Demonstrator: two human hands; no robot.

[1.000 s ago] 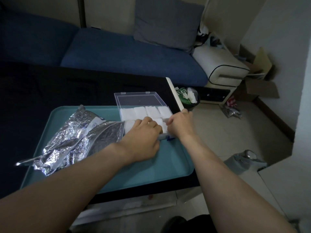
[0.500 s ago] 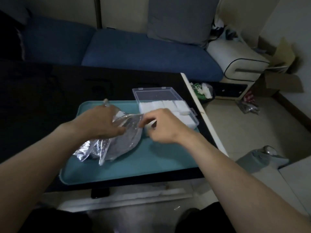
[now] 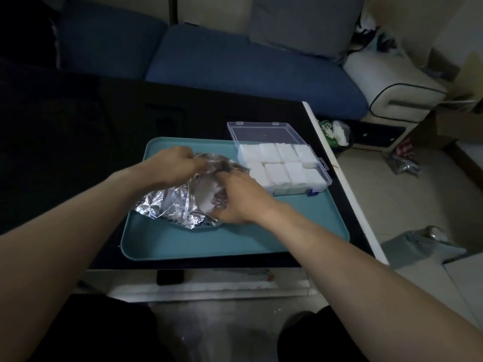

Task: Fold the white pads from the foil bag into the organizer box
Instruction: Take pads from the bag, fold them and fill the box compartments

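A crumpled silver foil bag (image 3: 167, 205) lies on the teal tray (image 3: 235, 239). My left hand (image 3: 175, 165) grips the bag's upper edge and holds its mouth apart. My right hand (image 3: 235, 197) has its fingers curled inside the mouth, around a white pad (image 3: 206, 197) that shows in the opening. To the right stands the clear organizer box (image 3: 321, 178) with its lid laid back. Folded white pads (image 3: 277, 163) fill its compartments in two rows.
The tray sits on a black table (image 3: 78, 142) whose white right edge (image 3: 339, 178) runs beside the box. A blue sofa (image 3: 235, 61) stands behind. On the floor to the right are a small bin (image 3: 337, 133) and a grey object (image 3: 423, 241).
Both hands left the organizer box and went left to the foil bag. The left hand took the bag's edge, and the right hand has since pushed into its mouth.
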